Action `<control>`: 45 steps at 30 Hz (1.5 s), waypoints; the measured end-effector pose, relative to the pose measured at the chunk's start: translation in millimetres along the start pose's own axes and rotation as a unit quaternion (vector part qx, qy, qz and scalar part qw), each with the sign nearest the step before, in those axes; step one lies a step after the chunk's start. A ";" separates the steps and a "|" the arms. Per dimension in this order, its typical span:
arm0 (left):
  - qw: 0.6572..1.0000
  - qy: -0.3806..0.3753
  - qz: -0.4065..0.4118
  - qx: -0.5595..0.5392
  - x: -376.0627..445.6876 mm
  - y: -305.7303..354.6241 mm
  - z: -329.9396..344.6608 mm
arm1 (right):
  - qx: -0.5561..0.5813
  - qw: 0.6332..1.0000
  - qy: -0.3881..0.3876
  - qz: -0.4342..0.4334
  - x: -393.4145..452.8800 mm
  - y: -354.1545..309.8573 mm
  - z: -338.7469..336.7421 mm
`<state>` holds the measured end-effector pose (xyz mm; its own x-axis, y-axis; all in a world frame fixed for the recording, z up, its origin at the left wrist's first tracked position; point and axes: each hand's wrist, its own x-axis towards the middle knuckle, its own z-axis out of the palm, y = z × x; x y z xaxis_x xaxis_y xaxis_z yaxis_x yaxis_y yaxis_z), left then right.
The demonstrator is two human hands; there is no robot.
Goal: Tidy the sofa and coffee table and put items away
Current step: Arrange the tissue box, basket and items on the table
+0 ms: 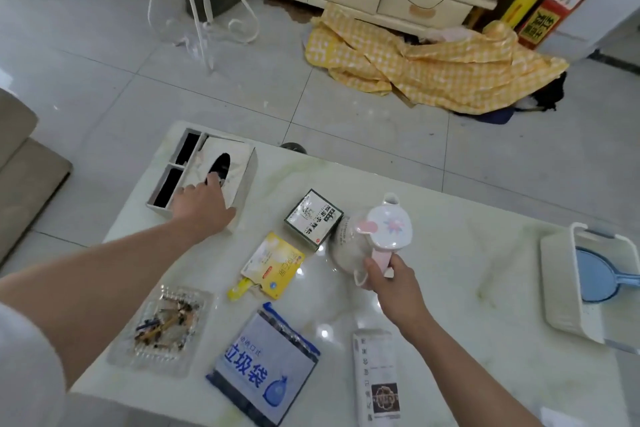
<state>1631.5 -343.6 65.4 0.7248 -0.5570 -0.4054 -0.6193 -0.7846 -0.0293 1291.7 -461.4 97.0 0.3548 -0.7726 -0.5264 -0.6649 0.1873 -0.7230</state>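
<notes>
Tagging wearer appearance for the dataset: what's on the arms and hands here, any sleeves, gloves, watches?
Both forearms are bare. Left hand and right hand show no gloves, rings or watch. A pale grey-white short sleeve shows at the left shoulder; the right arm's sleeve is out of frame.

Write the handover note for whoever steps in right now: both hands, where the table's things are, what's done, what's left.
Left hand: resting on the tissue box at the table's far left corner, fingers reaching toward its opening.
Right hand: gripping the pink handle of the handheld fan, lifted over mid-table.
On the coffee table: green box, yellow packet, ashtray full of butts, blue bin-bag pack, white carton, and a white basket at the right edge with a blue item inside.
Done: nothing visibly put away.
Left: stow the fan, clear the loose items, empty the ashtray. The sofa is barely in view.
</notes>
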 end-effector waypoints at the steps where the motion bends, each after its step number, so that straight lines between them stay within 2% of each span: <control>1: 1.000 -0.004 -0.009 0.008 4.3 -0.3 1.7 | -0.002 1.000 -0.007 0.004 4.5 -2.4 0.7; 6: 0.995 -0.012 -0.034 0.092 8.9 5.0 3.4 | -0.021 0.999 -0.033 0.009 20.3 -12.1 5.9; 12: 0.997 -0.001 -0.069 0.030 2.0 25.4 -29.3 | -0.047 0.993 -0.110 0.020 23.6 0.5 -25.1; 19: 0.997 0.045 -0.064 -0.020 -24.4 76.0 -92.6 | -0.026 0.996 -0.086 0.029 17.6 7.4 -87.5; 24: 0.993 0.113 0.033 -0.003 -47.4 142.0 -158.3 | 0.017 0.998 -0.055 0.014 18.0 -3.0 -129.5; 29: 0.975 0.155 0.159 -0.004 -89.9 249.5 -204.1 | 0.097 0.995 -0.021 -0.025 15.7 -23.4 -173.8; 33: 0.958 0.128 0.256 -0.015 -141.3 344.7 -205.4 | 0.190 0.982 0.009 -0.021 16.2 -27.5 -214.4; 36: 0.949 0.069 0.303 -0.050 -178.9 402.8 -173.3 | 0.259 0.965 0.029 0.011 18.3 -14.4 -242.3; 40: 0.949 0.008 0.308 -0.070 -224.4 452.4 -107.1 | 0.253 0.965 0.011 0.067 15.2 40.2 -273.0; 45: 0.955 -0.099 0.271 -0.073 -250.8 465.6 -29.6 | 0.281 0.944 -0.011 0.170 18.1 125.9 -269.0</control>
<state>1170.2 -577.2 180.5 0.2290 -0.8415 -0.4893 -0.8286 -0.4324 0.3557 1037.7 -615.0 116.8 0.2018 -0.5975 -0.7760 -0.2916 0.7198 -0.6300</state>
